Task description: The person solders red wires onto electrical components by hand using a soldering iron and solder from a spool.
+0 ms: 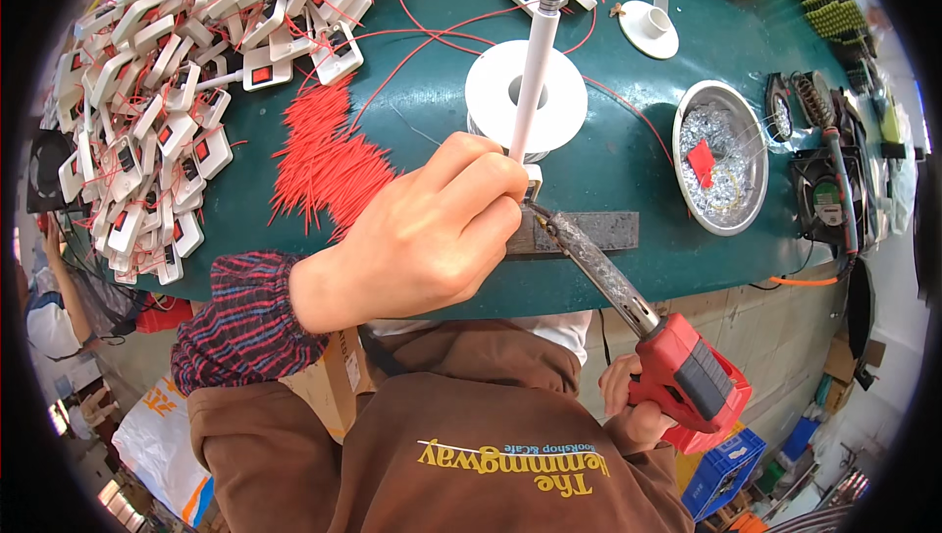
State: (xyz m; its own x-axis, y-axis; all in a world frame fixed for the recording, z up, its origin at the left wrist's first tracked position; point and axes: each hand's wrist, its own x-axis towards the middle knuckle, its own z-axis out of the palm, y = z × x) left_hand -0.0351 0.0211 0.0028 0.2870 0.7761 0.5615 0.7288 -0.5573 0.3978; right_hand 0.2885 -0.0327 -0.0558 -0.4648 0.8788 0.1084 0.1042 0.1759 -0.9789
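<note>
My left hand [422,229] is closed around a white plastic part with a long slim tube [535,81]. The tube points away from me and has a metal collar and red wires at its far end. In my right hand [628,405] is a red-handled soldering gun [692,376]. Its dark, crusted tip meets the small end of the part just beside my left fingers, over a dark flat block [608,232]. The exact contact spot is too small to make out. Right behind the left hand lies a white spool [481,91].
White housings with red switches [177,131] pile up at left, beside loose red wires [324,155]. A metal bowl of silvery scraps [685,185], a small fan [822,201] and a corded iron [842,180] lie at right. A white disc-shaped piece [643,37] sits further back.
</note>
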